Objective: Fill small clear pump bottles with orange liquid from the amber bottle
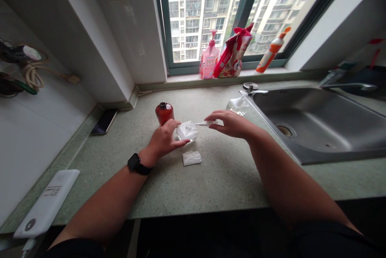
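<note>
My left hand [164, 139], with a black watch on the wrist, is closed round the sides of a clear square bottle [187, 131]. The bottle's round opening faces me, and no cap covers it. Just to its right, my right hand [227, 124] pinches a slim white piece [206, 123] that looks like a pump top; its far part is hidden by the fingers. Behind my left hand stands an amber bottle [165, 113] with an open dark neck. A folded white tissue [191, 158] lies on the counter in front of the clear bottle.
Another clear bottle with a white pump [238, 104] stands beside the steel sink [301, 157]. A phone [104, 122] and a white power bank [48, 201] lie at left on the green counter [208, 193]. A pink pump bottle [208, 59], red bag [233, 55] and orange bottle [271, 54] line the windowsill.
</note>
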Tool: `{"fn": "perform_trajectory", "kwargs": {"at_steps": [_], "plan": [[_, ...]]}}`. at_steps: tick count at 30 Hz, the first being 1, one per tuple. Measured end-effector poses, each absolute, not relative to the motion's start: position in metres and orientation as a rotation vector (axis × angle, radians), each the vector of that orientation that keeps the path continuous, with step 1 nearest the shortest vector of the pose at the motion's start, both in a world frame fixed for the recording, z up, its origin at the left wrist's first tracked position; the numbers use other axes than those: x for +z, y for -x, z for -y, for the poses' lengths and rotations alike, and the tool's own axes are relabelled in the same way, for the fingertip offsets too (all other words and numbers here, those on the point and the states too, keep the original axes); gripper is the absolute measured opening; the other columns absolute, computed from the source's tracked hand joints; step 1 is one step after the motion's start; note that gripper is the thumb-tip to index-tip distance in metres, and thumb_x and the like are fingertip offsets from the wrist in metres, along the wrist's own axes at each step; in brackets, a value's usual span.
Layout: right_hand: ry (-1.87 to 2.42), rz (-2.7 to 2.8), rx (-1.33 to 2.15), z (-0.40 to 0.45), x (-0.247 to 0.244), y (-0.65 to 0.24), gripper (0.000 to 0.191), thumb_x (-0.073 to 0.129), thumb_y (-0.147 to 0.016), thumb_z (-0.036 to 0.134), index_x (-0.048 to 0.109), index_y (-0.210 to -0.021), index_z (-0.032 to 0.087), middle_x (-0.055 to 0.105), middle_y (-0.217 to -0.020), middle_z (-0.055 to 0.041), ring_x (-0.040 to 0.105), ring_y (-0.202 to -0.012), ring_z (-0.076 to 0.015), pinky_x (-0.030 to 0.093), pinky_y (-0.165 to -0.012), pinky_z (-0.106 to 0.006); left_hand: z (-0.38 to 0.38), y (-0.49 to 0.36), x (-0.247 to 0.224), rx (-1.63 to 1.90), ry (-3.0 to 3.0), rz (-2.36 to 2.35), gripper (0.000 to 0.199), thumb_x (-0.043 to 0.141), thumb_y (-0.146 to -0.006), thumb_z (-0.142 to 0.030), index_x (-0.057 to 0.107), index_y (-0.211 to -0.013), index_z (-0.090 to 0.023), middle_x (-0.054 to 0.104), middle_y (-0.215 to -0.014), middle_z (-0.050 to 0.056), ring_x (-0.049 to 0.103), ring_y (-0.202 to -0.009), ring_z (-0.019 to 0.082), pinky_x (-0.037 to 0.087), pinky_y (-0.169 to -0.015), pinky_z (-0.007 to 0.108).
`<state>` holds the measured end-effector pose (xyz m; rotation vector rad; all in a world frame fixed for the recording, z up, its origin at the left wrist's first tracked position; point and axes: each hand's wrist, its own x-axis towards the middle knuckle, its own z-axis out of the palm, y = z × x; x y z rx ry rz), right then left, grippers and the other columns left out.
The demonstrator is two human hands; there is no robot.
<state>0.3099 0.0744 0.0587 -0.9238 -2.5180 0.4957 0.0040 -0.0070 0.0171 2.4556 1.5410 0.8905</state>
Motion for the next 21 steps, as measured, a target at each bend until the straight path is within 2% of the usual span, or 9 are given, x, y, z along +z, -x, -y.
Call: {"fn": "perform_trajectory", "kwargs": {"at_steps": [6,11,15,21], "plan": [[1.142,2.295,0.436,-0.078,0.072,-0.339,0.025,0.067,-0.096,0.042,0.079,-0.108,0.023,0.082,-0.103,-0.0071,0.075,-0.09,-0.0225,0.056,-0.08,-0.036,0.006,-0.002,0.017,0.859,-2.455,-1.553,0.057,0.082,-0.088,-0.057,0.064,-0.126,-0.019,0.072,-0.113,0.01,0.072,-0.096,0.026,0.06,-0.082,0.038],[1.557,2.202,0.382,-0.083,0.062,-0.361,0.016,0.074,-0.089,0.035,0.078,-0.099,0.023,0.081,-0.091,-0.0056,0.074,-0.083,-0.0219,0.054,-0.074,-0.034,0.005,-0.002,0.015,0.833,-2.453,-1.534,0.056,0.079,-0.09,-0.06,0.063,-0.126,-0.019,0.073,-0.114,0.01,0.073,-0.097,0.028,0.06,-0.082,0.04],[1.797,2.267,0.295,-0.088,0.046,-0.359,0.009,0.077,-0.085,0.027,0.077,-0.093,0.023,0.081,-0.099,-0.0083,0.072,-0.087,-0.0237,0.052,-0.074,-0.035,0.004,-0.002,0.014,0.857,-2.433,-1.502,0.055,0.079,-0.089,-0.06,0.064,-0.126,-0.022,0.074,-0.117,0.009,0.074,-0.1,0.028,0.06,-0.085,0.04],[1.923,2.262,0.214,-0.097,0.032,-0.361,0.018,0.084,-0.079,0.028,0.075,-0.092,0.022,0.079,-0.101,-0.0092,0.071,-0.088,-0.0252,0.047,-0.069,-0.035,0.004,-0.001,0.014,0.852,-2.415,-1.504,0.055,0.078,-0.089,-0.061,0.065,-0.125,-0.023,0.075,-0.117,0.009,0.074,-0.1,0.028,0.061,-0.085,0.04]]}}
